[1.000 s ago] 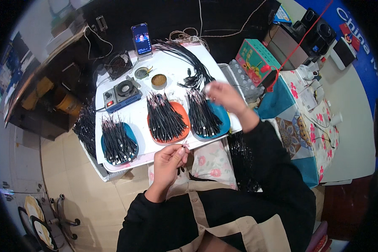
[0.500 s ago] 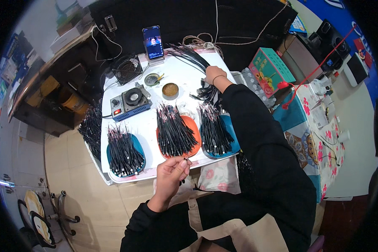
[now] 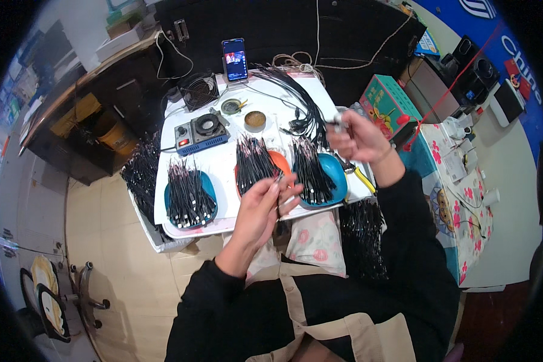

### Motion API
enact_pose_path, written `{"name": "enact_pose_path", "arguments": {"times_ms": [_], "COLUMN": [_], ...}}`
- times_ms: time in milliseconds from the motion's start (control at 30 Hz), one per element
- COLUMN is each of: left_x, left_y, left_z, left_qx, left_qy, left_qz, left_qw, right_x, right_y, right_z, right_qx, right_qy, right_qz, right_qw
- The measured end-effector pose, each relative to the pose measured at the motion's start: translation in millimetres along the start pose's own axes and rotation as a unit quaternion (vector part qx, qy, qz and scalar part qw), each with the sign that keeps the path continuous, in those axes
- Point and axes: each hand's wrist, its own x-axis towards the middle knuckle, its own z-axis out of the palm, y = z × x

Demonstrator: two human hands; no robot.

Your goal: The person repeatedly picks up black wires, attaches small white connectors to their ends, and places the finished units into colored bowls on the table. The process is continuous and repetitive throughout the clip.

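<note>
Head view, nearest first: we have a flowered cloth (image 3: 315,244) across our lap below the edge of the white worktop (image 3: 226,172), and loose black strands (image 3: 363,238) hang to the right of it. Our left hand (image 3: 262,208) is raised over the near edge, its thumb and forefinger pinching a small thin piece (image 3: 279,177), too fine for us to identify, while its other fingers are parted. Just beyond stand three trays heaped with short black cables: a left teal tray (image 3: 210,188), an orange tray (image 3: 282,161) in the middle, partly behind our left hand, and a right teal tray (image 3: 339,175). Yellow-handled pliers (image 3: 364,180) lie just right of the last one. Our right hand (image 3: 365,140) is in the air over the right side, farther off than the pliers; it is blurred, but its thumb and fingers close on a pale-tipped dark piece (image 3: 336,125).

Past the trays, we see a grey-blue device (image 3: 202,134) with a lit red switch at left, and a round tin (image 3: 255,120) with brown contents near the middle. Farther still lie a round dish (image 3: 230,107), a black fan (image 3: 199,90) at left and a long cable bundle (image 3: 298,93) at right. At the far edge, a lit phone (image 3: 235,59) stands propped.
</note>
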Motion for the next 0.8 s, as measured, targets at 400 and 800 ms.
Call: {"name": "enact_pose_path", "arguments": {"times_ms": [400,800], "left_x": [35,-80], "left_y": [40,-6], "left_z": [50,53], "left_qx": [0.025,0.233], "left_qy": [-0.04,0.03], "left_qz": [0.144,0.294], "left_qw": [0.988,0.926], "right_x": [-86,-94], "right_y": [238,200], "right_z": [27,80], "right_qx": [-0.551,-0.514], "right_qy": [-0.046,0.167], "right_qz": [-0.046,-0.355], "right_qw": [0.832,0.763]}}
